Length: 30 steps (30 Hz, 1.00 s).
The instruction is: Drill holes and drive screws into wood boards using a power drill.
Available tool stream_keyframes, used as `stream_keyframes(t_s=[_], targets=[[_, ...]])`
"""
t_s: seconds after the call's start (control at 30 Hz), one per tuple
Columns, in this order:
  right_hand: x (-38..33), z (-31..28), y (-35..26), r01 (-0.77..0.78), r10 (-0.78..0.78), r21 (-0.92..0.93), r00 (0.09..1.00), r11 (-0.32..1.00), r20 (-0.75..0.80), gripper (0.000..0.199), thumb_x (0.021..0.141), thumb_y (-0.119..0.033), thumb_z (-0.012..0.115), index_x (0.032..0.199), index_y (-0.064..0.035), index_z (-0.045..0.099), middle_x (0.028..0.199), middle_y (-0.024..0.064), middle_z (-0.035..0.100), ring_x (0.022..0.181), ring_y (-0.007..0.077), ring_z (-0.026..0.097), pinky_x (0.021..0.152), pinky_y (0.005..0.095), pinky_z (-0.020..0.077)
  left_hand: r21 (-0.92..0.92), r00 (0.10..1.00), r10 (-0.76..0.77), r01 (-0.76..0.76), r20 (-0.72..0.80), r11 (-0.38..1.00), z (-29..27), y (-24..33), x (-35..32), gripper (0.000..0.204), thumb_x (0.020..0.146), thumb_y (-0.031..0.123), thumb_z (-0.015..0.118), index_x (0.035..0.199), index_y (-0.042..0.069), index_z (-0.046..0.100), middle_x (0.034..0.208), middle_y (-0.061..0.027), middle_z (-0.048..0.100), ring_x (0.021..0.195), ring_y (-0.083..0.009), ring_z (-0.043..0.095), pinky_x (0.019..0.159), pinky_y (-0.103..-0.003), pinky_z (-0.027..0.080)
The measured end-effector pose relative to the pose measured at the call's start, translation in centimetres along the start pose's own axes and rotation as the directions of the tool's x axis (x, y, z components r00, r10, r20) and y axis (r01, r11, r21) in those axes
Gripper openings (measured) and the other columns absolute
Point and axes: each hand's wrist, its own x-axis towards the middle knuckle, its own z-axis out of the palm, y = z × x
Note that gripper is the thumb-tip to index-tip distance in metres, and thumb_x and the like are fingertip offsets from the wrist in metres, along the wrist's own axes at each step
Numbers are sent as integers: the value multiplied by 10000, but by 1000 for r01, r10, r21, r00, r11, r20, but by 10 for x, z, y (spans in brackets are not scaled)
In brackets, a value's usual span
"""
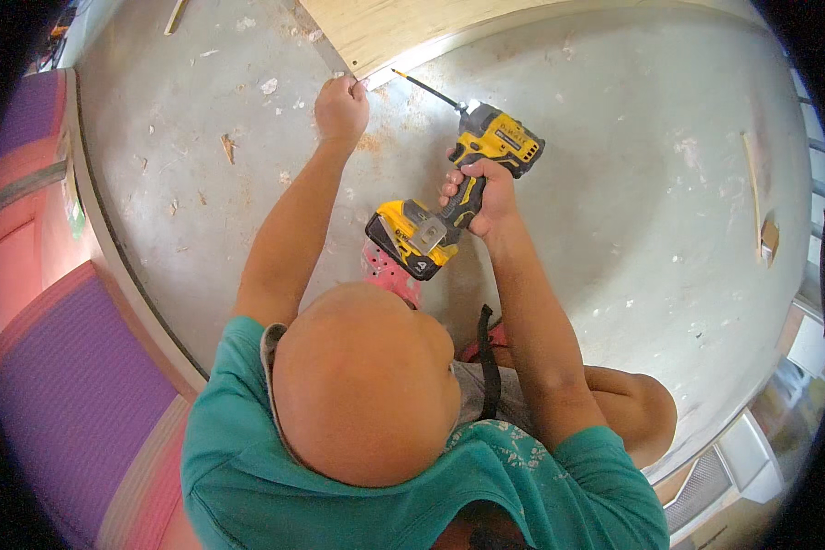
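Right hand [484, 194] is clenched around the grip of the yellow cordless driver [458, 188], bit aimed at the edge of the plywood board [403, 27]. Left hand [341, 108] is closed, pinching at the board's corner. The driver looks bottom-heavy at its battery and rigid; the grip is the sound hold. Around them, wood chips [227, 147] litter the concrete floor [614, 183]; a loose wooden strip [753, 188] lies well apart.

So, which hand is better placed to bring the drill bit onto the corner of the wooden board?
The right hand. It already grips the yellow drill, whose bit points toward the wooden board corner, just short of it. The left hand is closed at that corner, apparently steadying something there.
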Motion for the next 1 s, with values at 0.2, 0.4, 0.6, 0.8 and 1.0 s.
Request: stream_keyframes(t_s=[0.2,0.4,0.6,0.8,1.0], targets=[[-11,9,4,64,-64,-6,995,998,-74,320,684,-130,480,993,-51,498,636,51,492,552,181,496,549,360,460,-44,996,-68,71,53,997,-23,-13,14,189,749,220,619,703,39,589,717,-126,577,711,-310,549,633,-401,432],[-33,43,-4,240,-312,-236,886,942,-343,156,664,-44,539,818,-20,538,577,58,502,467,164,505,432,304,440,-76,932,-289,312,219,947,-62,-9,22,284,752,248,628,857,-16,638,787,-153,629,728,-280,591,685,-350,450],[-44,52,-7,336,-586,-601,760,725,-282,72,625,-35,577,686,-13,545,566,46,528,455,141,509,413,288,410,-375,675,-518,730,525,571,-77,-14,24,236,774,174,628,888,-33,608,643,-43,540,557,-133,482,500,-253,394],[-80,67,-7,172,-686,-899,706,403,-173,272,619,-216,594,829,-45,607,718,181,615,724,330,605,668,384,474,-319,284,-362,947,888,-38,-96,-6,0,194,805,105,569,967,-2,556,662,3,459,539,-85,413,460,-222,342],[-71,68,4,93,-719,-940,669,328,-185,285,617,-168,643,848,-10,587,743,110,615,654,240,598,626,341,485,-343,317,-284,938,905,-47,-88,-27,-44,286,835,143,538,1070,-19,541,737,-2,525,612,-94,462,548,-227,388]])
